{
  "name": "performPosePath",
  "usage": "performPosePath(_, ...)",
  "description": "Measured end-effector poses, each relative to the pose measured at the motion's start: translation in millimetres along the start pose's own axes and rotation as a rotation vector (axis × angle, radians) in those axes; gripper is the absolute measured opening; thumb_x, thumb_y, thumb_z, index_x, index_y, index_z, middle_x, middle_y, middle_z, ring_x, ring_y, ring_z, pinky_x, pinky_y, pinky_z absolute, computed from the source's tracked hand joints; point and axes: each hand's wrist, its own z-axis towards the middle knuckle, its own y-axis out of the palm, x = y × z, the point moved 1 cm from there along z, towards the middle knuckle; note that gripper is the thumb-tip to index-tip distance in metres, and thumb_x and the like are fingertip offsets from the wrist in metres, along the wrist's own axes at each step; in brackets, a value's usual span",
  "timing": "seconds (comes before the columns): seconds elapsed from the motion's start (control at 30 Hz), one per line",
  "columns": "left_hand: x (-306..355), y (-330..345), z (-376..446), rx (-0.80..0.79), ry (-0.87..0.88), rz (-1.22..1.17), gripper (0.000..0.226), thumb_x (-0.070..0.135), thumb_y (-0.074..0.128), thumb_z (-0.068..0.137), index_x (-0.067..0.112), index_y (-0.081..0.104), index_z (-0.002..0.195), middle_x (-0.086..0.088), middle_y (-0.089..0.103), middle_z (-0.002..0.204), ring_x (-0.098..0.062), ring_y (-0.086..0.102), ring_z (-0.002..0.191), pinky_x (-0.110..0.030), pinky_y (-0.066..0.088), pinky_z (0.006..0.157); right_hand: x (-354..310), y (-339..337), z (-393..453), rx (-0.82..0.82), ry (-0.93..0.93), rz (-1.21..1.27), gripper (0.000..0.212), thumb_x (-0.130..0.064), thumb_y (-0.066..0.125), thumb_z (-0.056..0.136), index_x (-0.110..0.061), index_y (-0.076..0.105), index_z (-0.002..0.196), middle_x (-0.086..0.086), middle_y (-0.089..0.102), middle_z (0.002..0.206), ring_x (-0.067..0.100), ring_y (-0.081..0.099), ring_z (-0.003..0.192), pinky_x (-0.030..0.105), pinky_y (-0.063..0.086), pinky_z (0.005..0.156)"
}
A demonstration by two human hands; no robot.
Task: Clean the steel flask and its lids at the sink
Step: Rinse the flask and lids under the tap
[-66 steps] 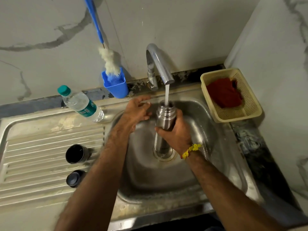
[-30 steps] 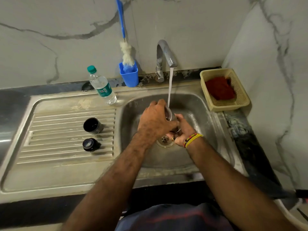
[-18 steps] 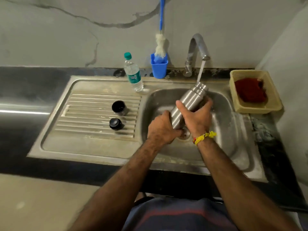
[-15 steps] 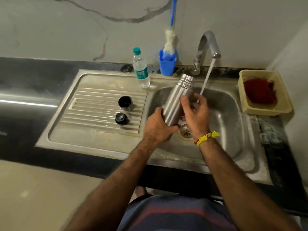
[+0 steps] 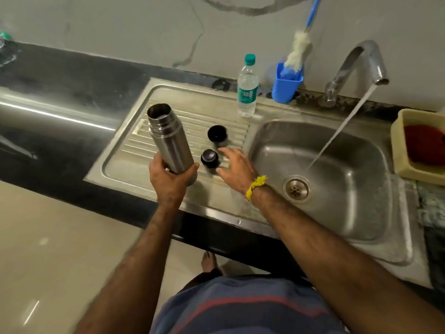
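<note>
My left hand grips the base of the steel flask, held upright with its mouth open over the ribbed drainboard. Two dark lids rest on the drainboard: a cup-shaped lid with its opening up, and a smaller stopper lid in front of it. My right hand, fingers spread and empty, hovers just right of the stopper lid, close to it. A yellow thread band circles that wrist.
The tap runs a slanted stream into the steel sink basin. A plastic water bottle and a blue cup with a brush stand at the back. A beige basket with red cloth sits far right.
The flask has left the sink basin and now stands over the drainboard in my left hand alone. My right hand let go of it and moved toward the lids.
</note>
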Motion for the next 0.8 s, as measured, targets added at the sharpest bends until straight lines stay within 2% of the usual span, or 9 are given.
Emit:
performPosePath(0.03,-4.7,-2.8,2.4,0.003,-0.021,-0.002,0.077,0.040,0.094,0.060,0.025,0.053,0.122,-0.001,0.058,0.119,-0.017,0.061,0.105,-0.046,0.058,0.091,-5.5,5.3,5.0,-0.038,-0.027,-0.072,0.063,-0.019,0.072,0.082,-0.016,0.051,0.141,0.013,0.055,0.130,0.035,0.056,0.118,0.042,0.046,0.101)
performPosePath(0.17,-25.4,-9.2,10.3,0.001,-0.044,0.005,0.081,0.036,0.096,0.061,0.023,0.053,0.129,0.000,0.059,0.123,-0.017,0.060,0.109,-0.044,0.057,0.093,-22.5,28.5,23.5,-0.111,-0.068,-0.395,0.075,-0.021,0.067,0.085,-0.032,0.032,0.151,0.013,0.038,0.141,0.044,0.055,0.113,0.051,0.051,0.091)
performPosePath(0.23,-34.0,-11.1,10.6,-0.018,-0.049,0.010,0.081,0.034,0.096,0.062,0.022,0.052,0.130,0.001,0.058,0.125,-0.018,0.059,0.110,-0.045,0.057,0.094,-26.7,36.3,29.1,-0.127,-0.060,-0.494,0.073,-0.017,0.065,0.088,-0.033,0.030,0.151,0.014,0.034,0.143,0.043,0.054,0.113,0.052,0.051,0.088)
performPosePath(0.3,-42.6,-13.9,9.3,-0.031,-0.051,0.012,0.079,0.030,0.096,0.063,0.022,0.052,0.128,-0.001,0.057,0.124,-0.018,0.057,0.110,-0.046,0.056,0.095,-26.4,42.2,34.1,-0.118,-0.052,-0.542,0.064,-0.011,0.062,0.090,-0.029,0.037,0.146,0.014,0.036,0.141,0.043,0.054,0.112,0.052,0.051,0.085)
performPosePath(0.43,-50.4,-17.9,4.5,-0.063,-0.046,-0.018,0.075,0.028,0.095,0.066,0.031,0.047,0.124,0.003,0.055,0.125,-0.018,0.055,0.115,-0.045,0.054,0.098,-18.8,46.4,37.1,-0.072,-0.042,-0.493,0.056,-0.003,0.058,0.088,-0.023,0.047,0.139,0.014,0.042,0.137,0.043,0.055,0.111,0.052,0.053,0.086)
performPosePath(0.6,-55.2,-17.9,-5.0,-0.074,-0.074,-0.019,0.081,0.025,0.093,0.070,0.021,0.047,0.136,0.002,0.053,0.133,-0.017,0.052,0.121,-0.045,0.052,0.104,-13.2,41.4,27.7,-0.043,-0.057,-0.354,0.051,-0.020,0.071,0.085,-0.018,0.052,0.133,0.014,0.051,0.128,0.043,0.058,0.109,0.050,0.052,0.091)
performPosePath(0.7,-56.8,-17.5,-8.5,-0.074,-0.070,-0.024,0.087,0.025,0.092,0.070,0.022,0.043,0.141,0.000,0.052,0.138,-0.018,0.051,0.127,-0.049,0.050,0.106,-6.3,36.0,15.2,0.005,-0.051,-0.265,0.051,-0.022,0.071,0.084,-0.016,0.052,0.131,0.012,0.055,0.126,0.040,0.059,0.110,0.048,0.052,0.093)
performPosePath(0.73,-55.3,-16.9,-11.9,-0.057,-0.061,-0.023,0.093,0.025,0.092,0.070,0.022,0.039,0.146,-0.001,0.050,0.143,-0.019,0.049,0.131,-0.051,0.046,0.111,-4.0,33.4,10.7,0.019,-0.052,-0.237,0.052,-0.023,0.072,0.084,-0.015,0.052,0.132,0.012,0.055,0.127,0.040,0.058,0.111,0.047,0.052,0.094)
performPosePath(0.8,-46.7,-16.0,-23.5,0.019,-0.041,-0.018,0.114,0.023,0.093,0.069,0.022,0.021,0.157,-0.004,0.034,0.158,-0.021,0.033,0.146,-0.046,0.028,0.122,1.3,27.1,3.7,0.043,-0.055,-0.196,0.055,-0.024,0.073,0.083,-0.013,0.050,0.132,0.013,0.056,0.128,0.039,0.058,0.112,0.048,0.050,0.096)
